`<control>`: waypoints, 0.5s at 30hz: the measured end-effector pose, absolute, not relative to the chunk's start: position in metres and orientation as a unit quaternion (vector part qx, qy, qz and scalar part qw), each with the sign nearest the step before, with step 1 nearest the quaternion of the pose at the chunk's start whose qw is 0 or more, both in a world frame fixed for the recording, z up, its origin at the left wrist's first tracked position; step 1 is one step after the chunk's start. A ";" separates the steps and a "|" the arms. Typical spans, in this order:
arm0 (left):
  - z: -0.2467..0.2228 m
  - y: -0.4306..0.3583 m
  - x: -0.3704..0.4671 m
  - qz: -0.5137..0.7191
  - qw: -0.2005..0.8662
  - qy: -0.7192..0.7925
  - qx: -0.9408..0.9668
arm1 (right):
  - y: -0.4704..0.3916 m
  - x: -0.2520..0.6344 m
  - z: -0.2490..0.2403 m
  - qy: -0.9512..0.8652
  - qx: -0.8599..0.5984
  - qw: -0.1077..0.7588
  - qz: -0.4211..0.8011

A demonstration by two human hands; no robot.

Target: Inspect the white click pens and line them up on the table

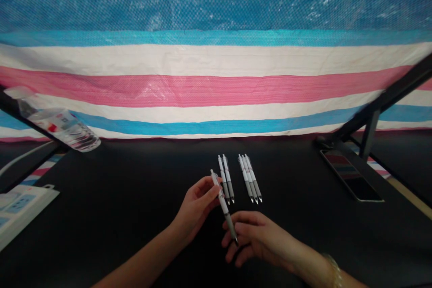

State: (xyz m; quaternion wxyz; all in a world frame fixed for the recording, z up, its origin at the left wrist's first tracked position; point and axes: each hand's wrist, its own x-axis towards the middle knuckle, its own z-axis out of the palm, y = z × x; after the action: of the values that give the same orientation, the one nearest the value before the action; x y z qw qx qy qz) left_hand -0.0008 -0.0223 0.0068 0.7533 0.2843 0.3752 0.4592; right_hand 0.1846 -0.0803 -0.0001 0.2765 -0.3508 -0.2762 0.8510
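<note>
A white pen with a grey grip is pinched near its clicker end between the thumb and fingers of my left hand. It slants down to the right, tip lowest. My right hand is beside the tip, its fingers curved and apart; the lower end of the pen passes in front of them, and I see no grip on it. Just beyond my left hand lie two similar pens side by side, tips toward me. To their right is a group of three pens lying the same way.
On the black table a phone lies at the right, near a black metal bar. A clear bottle leans at the left, above a white power strip. A striped sheet closes off the back.
</note>
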 end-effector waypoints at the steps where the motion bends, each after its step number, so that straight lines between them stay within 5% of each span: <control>1: 0.006 -0.022 -0.001 0.458 0.754 0.375 0.286 | -0.080 0.184 0.000 -0.279 -0.354 0.271 0.850; 15: 0.002 -0.021 -0.001 0.460 0.751 0.370 0.296 | -0.081 0.184 -0.008 -0.272 -0.362 0.270 0.850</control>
State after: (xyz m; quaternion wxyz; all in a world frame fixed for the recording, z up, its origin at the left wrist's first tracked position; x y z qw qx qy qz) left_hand -0.0012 -0.0208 0.0024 0.7506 0.2963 0.3700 0.4603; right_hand 0.1840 -0.0811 -0.0078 0.2697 -0.3616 -0.2721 0.8500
